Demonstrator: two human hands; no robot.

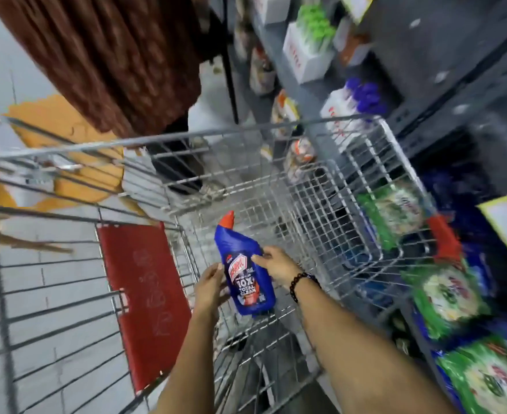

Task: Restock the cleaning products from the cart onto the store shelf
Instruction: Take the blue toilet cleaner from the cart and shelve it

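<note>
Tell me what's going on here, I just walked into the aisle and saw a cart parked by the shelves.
A person is restocking. Both hands hold one blue bottle with a red cap over the wire cart: the left hand at its lower side, the right hand at its upper side. The cart basket looks otherwise empty. The shelf is on the right, with green packets on it. The bottle has not reached the shelf yet.

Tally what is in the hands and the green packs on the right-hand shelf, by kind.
Blue toilet-cleaner bottle, held by left hand and right hand over the cart: 1
Green packs: 3 in view
Total: 4
</note>
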